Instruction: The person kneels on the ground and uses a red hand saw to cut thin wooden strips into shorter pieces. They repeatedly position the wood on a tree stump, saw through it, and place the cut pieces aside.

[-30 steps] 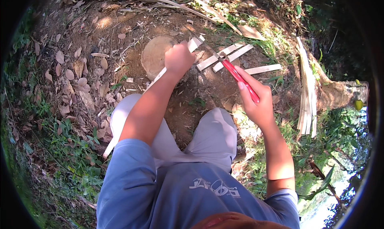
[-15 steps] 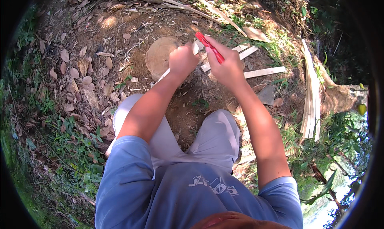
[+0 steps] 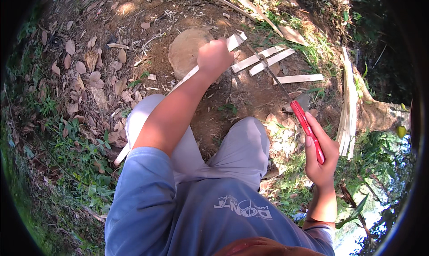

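Observation:
My left hand (image 3: 215,57) is closed around a long pale wooden strip (image 3: 235,40), above the right side of a round cut log (image 3: 187,46). The strip's tip sticks out beyond my fist; its other part passes under my forearm toward my left knee. My right hand (image 3: 322,155), off to the right, grips a knife by its red handle (image 3: 308,130). The knife's long, thin, dark blade (image 3: 280,85) points up and left, its tip a little apart from the strip's end.
Short cut strips (image 3: 271,62) lie right of the log, with another slat (image 3: 298,79) nearby. A bundle of long strips (image 3: 347,104) lies farther right beside a tree trunk (image 3: 380,113). Dry leaves (image 3: 96,83) and wood shavings cover the soil at left.
My right hand has swung back down and to the right with the knife, away from the strip, so its blade now shows. My left hand has shifted slightly right, still holding the strip.

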`<state>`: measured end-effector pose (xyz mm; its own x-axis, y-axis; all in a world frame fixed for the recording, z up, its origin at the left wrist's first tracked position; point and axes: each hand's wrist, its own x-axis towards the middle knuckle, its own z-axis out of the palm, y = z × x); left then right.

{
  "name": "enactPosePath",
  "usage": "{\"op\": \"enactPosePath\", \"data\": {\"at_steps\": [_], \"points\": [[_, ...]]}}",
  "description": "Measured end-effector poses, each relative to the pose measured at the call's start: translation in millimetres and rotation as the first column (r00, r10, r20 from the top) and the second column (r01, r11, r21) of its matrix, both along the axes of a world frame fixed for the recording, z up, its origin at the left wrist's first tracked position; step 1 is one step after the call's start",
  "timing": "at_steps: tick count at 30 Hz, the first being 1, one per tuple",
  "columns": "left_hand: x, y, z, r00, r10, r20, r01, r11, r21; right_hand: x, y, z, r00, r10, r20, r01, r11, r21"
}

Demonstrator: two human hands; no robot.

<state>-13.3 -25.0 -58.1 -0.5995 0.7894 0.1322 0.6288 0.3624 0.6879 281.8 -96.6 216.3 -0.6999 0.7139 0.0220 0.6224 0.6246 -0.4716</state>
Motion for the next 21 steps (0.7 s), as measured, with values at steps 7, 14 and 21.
{"op": "enactPosePath", "data": {"at_steps": [7,14,21], "points": [[2.6,3.8,-3.9,0.999,0.008,-0.041,-0.008,1.0,0.02,-116.7,97.5,-120.5,0.952,0.099,-0.289,-0.101,0.995,0.011],[2.2,0.5,-4.2,0.999,0.031,-0.044,-0.029,0.999,0.038,-121.9,113.7,-154.4,0.899,0.198,-0.39,-0.16,0.979,0.127],[-0.8,0.4,-8.8,0.999,0.03,-0.03,-0.028,0.997,0.072,23.4,35.2,-53.6,0.995,0.084,-0.06,-0.082,0.996,0.044]]}}
